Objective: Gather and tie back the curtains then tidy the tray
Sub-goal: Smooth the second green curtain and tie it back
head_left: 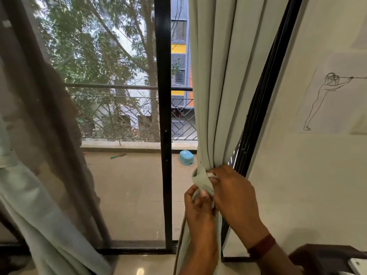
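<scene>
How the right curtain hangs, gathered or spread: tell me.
Gathered. The curtain narrows into one bundle where the left hand and right hand grip a fabric loop around it.

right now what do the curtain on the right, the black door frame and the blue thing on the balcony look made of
Curtain: pale green-grey woven cloth, matte, falling in soft folds and bunching where gathered.
Door frame: likely painted metal, black, thin straight bars with slight sheen.
Blue thing: probably moulded plastic, smooth rounded corners.

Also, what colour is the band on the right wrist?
Dark red, close to maroon. The wristband shows clearly low in the head view.
</scene>
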